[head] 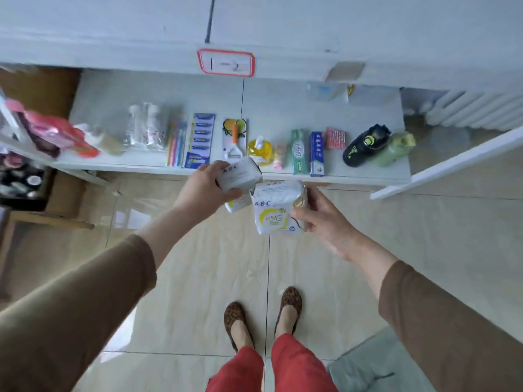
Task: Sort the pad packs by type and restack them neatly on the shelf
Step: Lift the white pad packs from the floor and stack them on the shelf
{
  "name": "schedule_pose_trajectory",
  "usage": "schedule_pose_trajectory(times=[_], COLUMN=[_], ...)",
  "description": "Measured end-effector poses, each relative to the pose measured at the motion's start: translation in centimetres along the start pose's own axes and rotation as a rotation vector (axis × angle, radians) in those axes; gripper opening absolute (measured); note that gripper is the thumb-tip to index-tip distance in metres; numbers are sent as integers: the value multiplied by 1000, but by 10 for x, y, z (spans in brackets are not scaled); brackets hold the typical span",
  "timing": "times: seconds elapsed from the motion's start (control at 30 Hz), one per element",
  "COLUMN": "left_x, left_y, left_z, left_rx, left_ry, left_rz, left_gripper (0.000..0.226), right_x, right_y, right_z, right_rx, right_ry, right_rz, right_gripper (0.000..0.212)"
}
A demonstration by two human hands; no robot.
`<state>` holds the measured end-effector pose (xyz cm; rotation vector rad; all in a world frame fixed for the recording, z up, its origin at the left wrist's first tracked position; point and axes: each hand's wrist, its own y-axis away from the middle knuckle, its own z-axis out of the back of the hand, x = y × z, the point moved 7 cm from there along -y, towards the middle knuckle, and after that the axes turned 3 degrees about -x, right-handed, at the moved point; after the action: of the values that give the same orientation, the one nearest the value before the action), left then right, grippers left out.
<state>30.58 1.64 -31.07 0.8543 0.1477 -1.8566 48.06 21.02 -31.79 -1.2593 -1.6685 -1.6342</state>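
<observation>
My left hand (205, 186) grips a white ABC pad pack (240, 174) in front of the shelf's edge; a second white and yellow pack (237, 204) shows just below it, under the same hand. My right hand (319, 216) holds a larger white ABC pack with yellow KMS print (276, 207) by its right side. The packs nearly touch in mid-air above the floor. The white shelf (268, 108) lies just beyond them. Pink packs (56, 131) lie at the shelf's left end, blurred.
Along the shelf's front stand toothbrushes (177, 144), a blue card of razors (199, 140), a peeler (234, 140), a yellow bottle (259, 149), toothpaste boxes (316, 154) and two flasks (365, 145). A radiator (475, 111) is at right, boxes at left. My feet stand on the tiled floor.
</observation>
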Motion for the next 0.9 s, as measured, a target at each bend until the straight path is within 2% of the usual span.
schedule_pose_trajectory(times=[0.1,0.23,0.37,0.63,0.9], left_x=[-54,-133,-191,-285,-342], left_y=[10,19,1,-101,-218], left_z=[61,146,199,221,220], left_rx=[-79,-190,-248,-272,-279], left_ry=[5,-6,-33,-132,-235], left_rz=[-39,-145,-245,-358,-361], left_gripper=[69,66,69,63,66], right_x=[66,159,228,314,366], right_y=[27,60,62,-1,-75], right_z=[-10,-21,-11,68,121], right_rx=[23,41,28,-72,-96], right_ry=[-38,-66,-68,74,180], right_rz=[53,167,268,392,368], right_gripper=[33,45,52,55,58])
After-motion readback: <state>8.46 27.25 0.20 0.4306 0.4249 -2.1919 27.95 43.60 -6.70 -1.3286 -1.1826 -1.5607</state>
